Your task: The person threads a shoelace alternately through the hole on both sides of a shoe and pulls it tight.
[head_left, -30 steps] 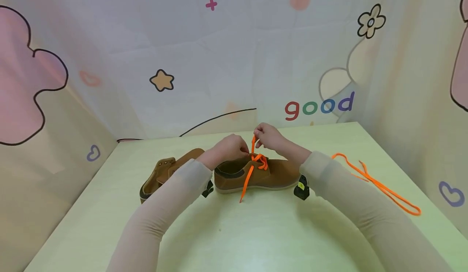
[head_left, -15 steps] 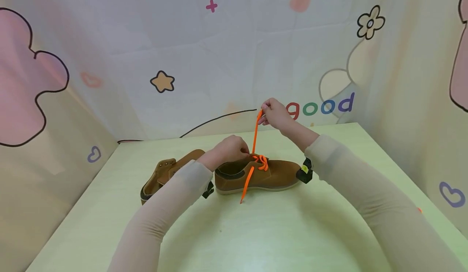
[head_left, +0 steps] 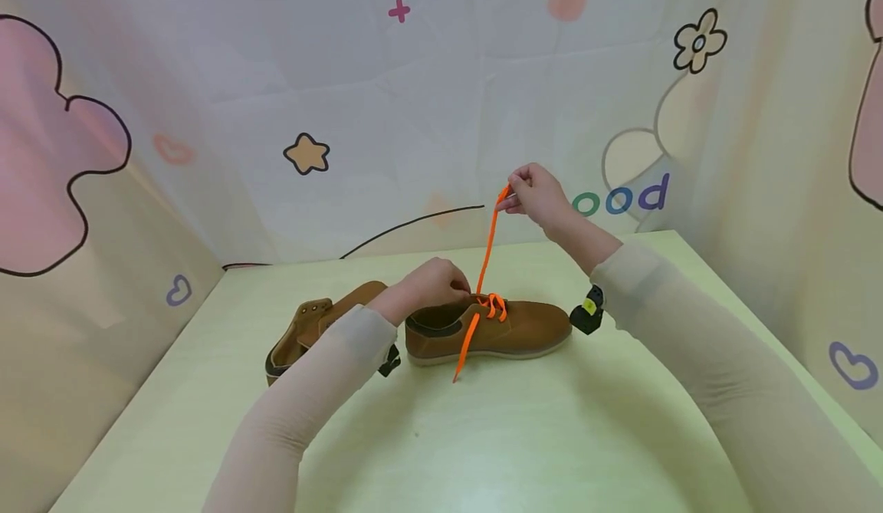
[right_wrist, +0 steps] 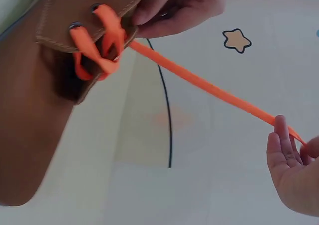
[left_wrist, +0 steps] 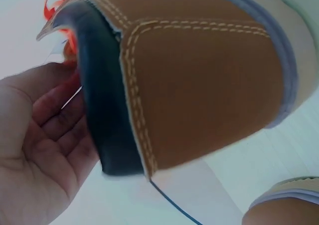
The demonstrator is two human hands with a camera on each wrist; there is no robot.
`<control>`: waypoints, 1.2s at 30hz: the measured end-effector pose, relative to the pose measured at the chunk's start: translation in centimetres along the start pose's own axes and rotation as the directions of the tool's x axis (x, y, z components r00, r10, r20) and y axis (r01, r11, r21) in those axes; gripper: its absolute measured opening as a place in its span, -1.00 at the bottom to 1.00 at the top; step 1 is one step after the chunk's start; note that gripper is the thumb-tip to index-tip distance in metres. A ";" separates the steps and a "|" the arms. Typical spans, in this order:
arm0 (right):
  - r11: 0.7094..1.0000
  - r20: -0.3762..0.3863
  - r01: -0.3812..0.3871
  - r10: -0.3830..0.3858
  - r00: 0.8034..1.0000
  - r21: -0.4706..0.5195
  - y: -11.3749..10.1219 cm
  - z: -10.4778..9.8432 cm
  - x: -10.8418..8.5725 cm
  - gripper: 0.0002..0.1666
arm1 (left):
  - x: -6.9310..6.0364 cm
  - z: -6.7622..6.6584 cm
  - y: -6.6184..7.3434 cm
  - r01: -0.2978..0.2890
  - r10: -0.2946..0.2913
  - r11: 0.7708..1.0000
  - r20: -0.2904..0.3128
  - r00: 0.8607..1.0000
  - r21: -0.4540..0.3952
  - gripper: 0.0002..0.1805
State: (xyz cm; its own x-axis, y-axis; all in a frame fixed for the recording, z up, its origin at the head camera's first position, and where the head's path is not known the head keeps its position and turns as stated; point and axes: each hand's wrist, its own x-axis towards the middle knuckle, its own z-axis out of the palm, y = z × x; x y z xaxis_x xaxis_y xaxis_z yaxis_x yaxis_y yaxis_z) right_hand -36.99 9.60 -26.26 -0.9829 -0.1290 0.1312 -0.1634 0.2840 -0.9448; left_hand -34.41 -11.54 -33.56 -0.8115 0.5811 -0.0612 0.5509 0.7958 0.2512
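Observation:
A brown leather shoe (head_left: 527, 330) lies side-on on the table, toe to the right. An orange shoelace (head_left: 488, 256) is threaded through several of its eyelets. My left hand (head_left: 436, 281) pinches the upper edge of the shoe near the lacing; the right wrist view shows its thumb and fingers (right_wrist: 169, 13) there. Above and to the right, my right hand (head_left: 541, 195) pinches one length of the lace, stretched up from the shoe. The other lace end (head_left: 466, 348) hangs over the shoe's near side onto the table.
A second brown shoe (head_left: 313, 317), its visible eyelets unlaced, lies behind my left forearm. Decorated curtains (head_left: 414, 114) enclose the back and sides of the pale table (head_left: 483, 436). Dark wrist cameras (head_left: 589, 311) hang below both wrists.
My right hand has risen and moved right, drawing a longer stretch of lace out of the shoe. The left hand stays at the shoe. My right sleeve now hides the loose orange lace.

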 end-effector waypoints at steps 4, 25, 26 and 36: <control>0.998 0.069 -0.022 0.026 0.997 -0.057 2.4 -0.3 -0.9 -0.61 | -1.8 -0.2 -1.1 0.003 -0.001 0.998 0.038 0.999 -0.058 -0.62; 0.959 0.267 -0.039 0.117 0.956 -0.280 12.3 -1.4 -4.5 -0.57 | -7.3 2.8 -3.6 0.099 -0.102 0.983 -0.010 0.995 -0.157 -0.33; 0.952 0.276 -0.034 0.123 0.953 -0.305 12.5 -1.7 -4.6 -0.56 | -7.3 3.0 -3.6 0.097 -0.102 0.983 -0.026 0.994 -0.156 -0.34; 0.839 0.300 0.139 0.031 0.953 -0.526 11.1 -5.8 -9.7 -0.69 | -7.5 3.6 -2.4 0.153 -0.172 0.976 -0.120 0.978 -0.152 -0.40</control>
State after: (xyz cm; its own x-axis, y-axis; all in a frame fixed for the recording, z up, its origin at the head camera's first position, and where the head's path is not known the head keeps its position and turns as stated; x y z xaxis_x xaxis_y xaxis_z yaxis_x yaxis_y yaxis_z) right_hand -29.81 19.52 -36.32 -0.9168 -0.3994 0.0061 -0.3178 0.7200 -0.6169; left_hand -28.94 -17.16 -37.14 -0.9117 0.4108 0.0132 0.3841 0.8401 0.3830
